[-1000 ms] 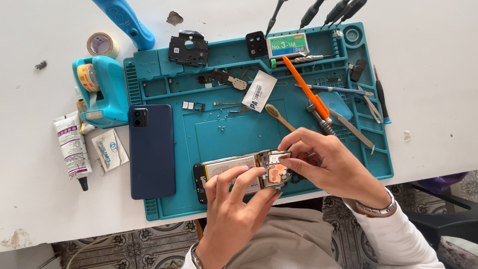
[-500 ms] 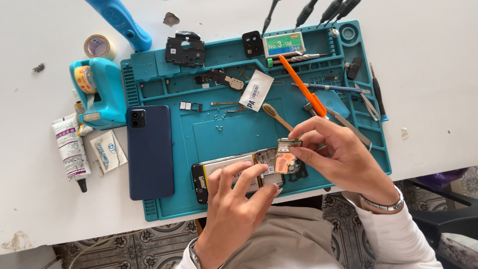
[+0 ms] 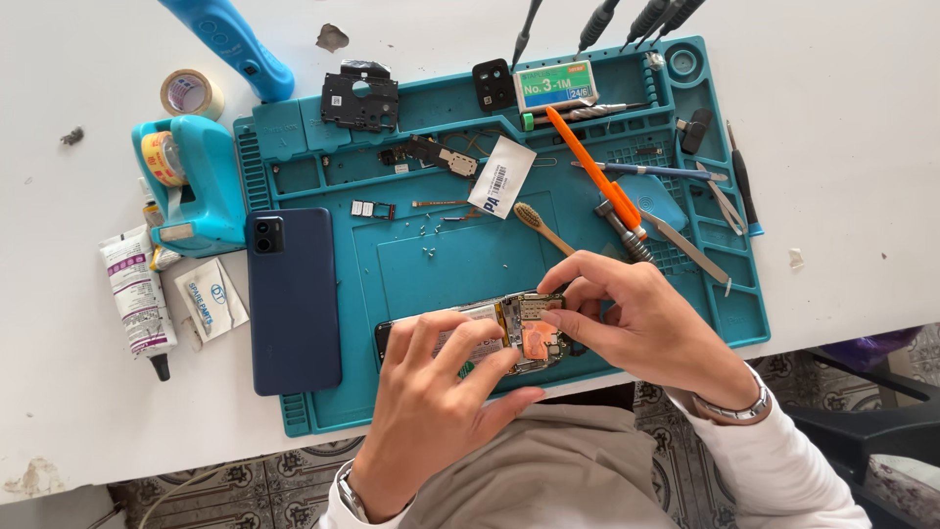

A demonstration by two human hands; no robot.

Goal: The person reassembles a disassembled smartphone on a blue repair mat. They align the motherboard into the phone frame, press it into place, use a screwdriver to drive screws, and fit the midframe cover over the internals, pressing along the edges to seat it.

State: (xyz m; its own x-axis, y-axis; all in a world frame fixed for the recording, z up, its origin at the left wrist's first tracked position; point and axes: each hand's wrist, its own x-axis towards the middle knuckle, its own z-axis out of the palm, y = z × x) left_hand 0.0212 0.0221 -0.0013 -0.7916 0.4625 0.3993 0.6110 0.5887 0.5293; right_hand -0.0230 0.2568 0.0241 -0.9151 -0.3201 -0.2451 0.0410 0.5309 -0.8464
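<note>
An opened smartphone with its back removed and its circuit board and copper-coloured shield exposed (image 3: pixel 509 333) lies at the near edge of a teal silicone repair mat (image 3: pixel 441 264) on a white worktop (image 3: pixel 862 147). The left hand (image 3: pixel 431 411) rests curled on the phone's middle, fingers pressing it down. The right hand (image 3: pixel 646 328) pinches at the board's upper end with thumb and forefinger; whether anything small sits between them cannot be told. Disassembly looks well along: the dark blue back cover (image 3: pixel 292 299) lies apart on the mat's left, and a black plastic frame piece (image 3: pixel 359 96) and loose tiny screws (image 3: pixel 426 235) sit in the mat's shallow compartments. An orange-handled screwdriver (image 3: pixel 587 162) rests across the mat's right trays.
</note>
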